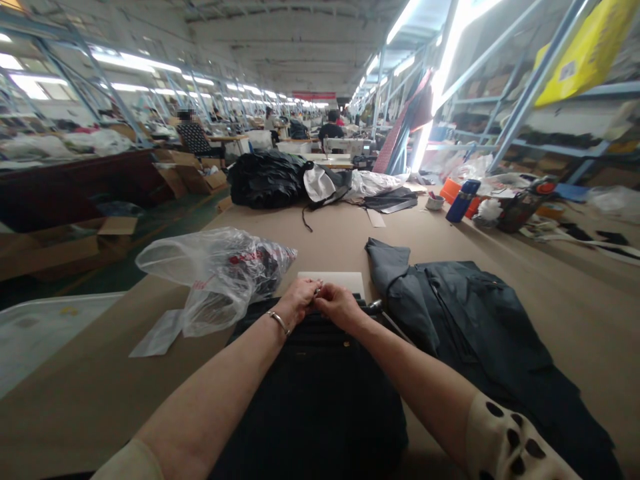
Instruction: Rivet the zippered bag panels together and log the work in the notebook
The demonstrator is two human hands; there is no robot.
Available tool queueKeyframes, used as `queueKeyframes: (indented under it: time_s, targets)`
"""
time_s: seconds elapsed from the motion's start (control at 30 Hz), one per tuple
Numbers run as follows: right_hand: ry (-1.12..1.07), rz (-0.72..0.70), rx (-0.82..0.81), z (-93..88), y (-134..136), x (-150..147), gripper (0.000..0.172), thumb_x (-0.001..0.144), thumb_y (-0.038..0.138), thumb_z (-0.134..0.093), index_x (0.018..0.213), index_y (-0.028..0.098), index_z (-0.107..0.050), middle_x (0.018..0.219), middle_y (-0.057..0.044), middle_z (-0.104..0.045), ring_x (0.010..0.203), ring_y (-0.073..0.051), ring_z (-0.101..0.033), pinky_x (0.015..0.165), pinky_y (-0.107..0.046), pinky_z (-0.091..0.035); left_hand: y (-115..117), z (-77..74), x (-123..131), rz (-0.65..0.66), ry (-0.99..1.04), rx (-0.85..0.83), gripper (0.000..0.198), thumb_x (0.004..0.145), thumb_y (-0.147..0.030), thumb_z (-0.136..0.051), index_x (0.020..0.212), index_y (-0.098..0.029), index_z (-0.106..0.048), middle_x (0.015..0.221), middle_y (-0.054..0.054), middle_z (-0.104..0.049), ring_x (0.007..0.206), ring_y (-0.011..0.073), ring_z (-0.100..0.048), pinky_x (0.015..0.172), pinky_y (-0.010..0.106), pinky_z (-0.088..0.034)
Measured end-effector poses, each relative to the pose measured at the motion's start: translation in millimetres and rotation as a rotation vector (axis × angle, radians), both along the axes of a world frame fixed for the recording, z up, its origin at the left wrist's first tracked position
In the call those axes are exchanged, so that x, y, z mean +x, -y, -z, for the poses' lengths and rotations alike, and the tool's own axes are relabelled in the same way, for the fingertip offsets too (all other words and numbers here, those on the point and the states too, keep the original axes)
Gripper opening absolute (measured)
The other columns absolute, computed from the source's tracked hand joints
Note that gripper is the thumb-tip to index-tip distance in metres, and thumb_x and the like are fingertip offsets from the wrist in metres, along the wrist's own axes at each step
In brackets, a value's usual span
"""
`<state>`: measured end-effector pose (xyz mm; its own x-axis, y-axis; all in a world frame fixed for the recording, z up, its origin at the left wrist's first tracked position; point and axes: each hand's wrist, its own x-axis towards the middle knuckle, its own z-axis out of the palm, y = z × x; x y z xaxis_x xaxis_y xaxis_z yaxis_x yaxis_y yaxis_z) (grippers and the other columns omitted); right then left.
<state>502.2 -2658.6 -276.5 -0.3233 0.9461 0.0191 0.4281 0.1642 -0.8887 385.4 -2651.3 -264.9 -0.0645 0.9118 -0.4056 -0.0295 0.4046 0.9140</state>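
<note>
A dark pinstriped garment (315, 393) lies flat on the tan table (100, 393) right in front of me. Both hands meet at its far edge. My left hand (300, 298), with a bangle on the wrist, is closed with fingers pinched on a small shiny thing I cannot make out. My right hand (339, 304) is closed too, pinching the garment's edge beside the left. A white card (333, 281) lies just beyond my fingers. A grey-blue garment (465, 320) is spread out to the right.
A clear plastic bag (220, 273) with dark contents lies to the left, a flat empty bag (160, 333) below it. A pile of black clothes (267, 179) sits far back, a blue bottle (463, 200) and clutter at far right. Other people sit at sewing machines in the distance.
</note>
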Motion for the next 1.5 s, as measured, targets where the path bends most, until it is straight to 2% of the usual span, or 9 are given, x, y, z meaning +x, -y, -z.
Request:
queueKeyframes:
  time_s: [0.13, 0.23, 0.43, 0.57, 0.73, 0.87, 1.03, 1.27, 1.5]
  targets:
    - [-0.068, 0.028, -0.078, -10.6, -12, 22, 0.007, 0.074, 0.021, -0.056, 0.069, 0.018, -0.053, 0.047, 0.007, -0.051, 0.042, -0.008, -0.047, 0.043, -0.018, -0.037, 6, -4.2, -7, 0.015, -0.021, -0.006, 0.023, 0.093, -0.034, -0.054, 0.098, -0.012, -0.057, 0.079, 0.000, -0.056, 0.058, 0.0072, -0.051, 0.050, 0.020, -0.046]
    - [-0.082, 0.089, -0.099, -14.7, -20, 36, 0.010, 0.074, 0.022, -0.054, 0.066, 0.018, -0.049, 0.047, 0.007, -0.050, 0.041, -0.007, -0.046, 0.042, -0.019, -0.037, 10, -5.6, -6, 0.110, -0.031, -0.002, 0.026, 0.094, -0.038, -0.050, 0.098, -0.013, -0.057, 0.070, -0.003, -0.052, 0.049, 0.0051, -0.044, 0.044, 0.018, -0.040]
    - [0.019, 0.118, -0.060, -3.9, -22, 42, 0.011, 0.073, 0.023, -0.058, 0.065, 0.017, -0.056, 0.047, 0.006, -0.052, 0.044, -0.008, -0.047, 0.045, -0.019, -0.036, 11, 2.1, 8, 0.273, -0.216, 0.015, 0.024, 0.095, -0.036, -0.051, 0.093, -0.013, -0.056, 0.060, -0.007, -0.044, 0.041, 0.0033, -0.035, 0.037, 0.015, -0.029]
    - [0.176, 0.083, 0.020, 0.1, -22, 47, 0.010, 0.074, 0.021, -0.061, 0.069, 0.015, -0.068, 0.058, 0.001, -0.063, 0.058, -0.011, -0.055, 0.055, -0.020, -0.040, 4, 6.5, 8, 0.324, -0.442, 0.041, 0.026, 0.094, -0.037, -0.052, 0.089, -0.013, -0.057, 0.061, -0.006, -0.048, 0.043, 0.0043, -0.039, 0.040, 0.017, -0.035]
    - [0.391, 0.030, 0.104, -0.8, -21, 50, 0.018, 0.076, 0.015, -0.058, 0.081, 0.016, -0.075, 0.075, -0.004, -0.072, 0.074, -0.016, -0.062, 0.070, -0.024, -0.043, -7, 5.0, 8, 0.413, -0.726, 0.112, 0.027, 0.090, -0.037, -0.058, 0.081, -0.012, -0.059, 0.072, -0.001, -0.058, 0.061, 0.0097, -0.055, 0.059, 0.025, -0.049]
    - [0.515, -0.018, 0.110, -4.7, -23, 50, 0.020, 0.073, 0.012, -0.059, 0.083, 0.015, -0.076, 0.078, -0.006, -0.073, 0.076, -0.017, -0.063, 0.069, -0.024, -0.043, -12, 2.5, 11, 0.488, -0.880, 0.160, 0.028, 0.089, -0.039, -0.059, 0.081, -0.012, -0.061, 0.079, 0.001, -0.062, 0.073, 0.0137, -0.060, 0.071, 0.032, -0.052]
    - [0.604, -0.095, 0.090, -9.1, -28, 50, 0.020, 0.072, 0.009, -0.060, 0.083, 0.015, -0.075, 0.076, -0.003, -0.072, 0.072, -0.014, -0.062, 0.066, -0.022, -0.044, -14, 3.6, 12, 0.555, -0.973, 0.176, 0.027, 0.089, -0.039, -0.059, 0.085, -0.012, -0.062, 0.084, 0.002, -0.063, 0.078, 0.0151, -0.061, 0.075, 0.034, -0.052]
    - [0.648, -0.112, 0.130, -5.8, -27, 48, 0.017, 0.071, 0.007, -0.060, 0.081, 0.015, -0.071, 0.082, -0.006, -0.071, 0.080, -0.016, -0.061, 0.073, -0.027, -0.044, -14, 11.6, 7, 0.548, -0.991, 0.209, 0.025, 0.089, -0.037, -0.060, 0.089, -0.013, -0.062, 0.091, 0.004, -0.064, 0.087, 0.0172, -0.062, 0.082, 0.038, -0.051]
    - [0.441, -0.031, 0.166, -7.1, -12, 44, 0.014, 0.078, 0.015, -0.056, 0.080, 0.017, -0.070, 0.084, -0.008, -0.070, 0.085, -0.020, -0.061, 0.077, -0.029, -0.041, -7, 9.8, -7, 0.374, -0.825, 0.196, 0.025, 0.090, -0.037, -0.058, 0.086, -0.013, -0.061, 0.086, 0.003, -0.063, 0.080, 0.0151, -0.061, 0.076, 0.034, -0.052]
